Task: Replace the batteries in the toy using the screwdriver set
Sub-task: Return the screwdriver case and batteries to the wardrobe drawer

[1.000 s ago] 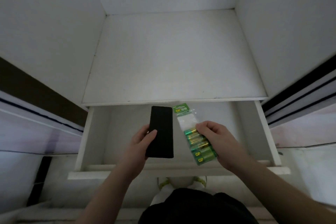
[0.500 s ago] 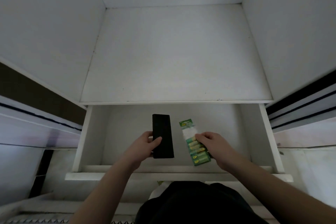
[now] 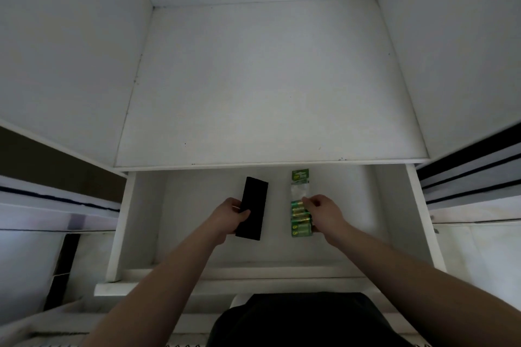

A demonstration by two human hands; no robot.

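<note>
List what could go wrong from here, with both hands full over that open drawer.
1. The right hand only pinches the battery pack along one edge; the floppy pack could slip into the drawer.
2. The left hand grips the black case near its lower end, so it may tip out.
3. With both hands occupied, shutting the drawer may be awkward.
</note>
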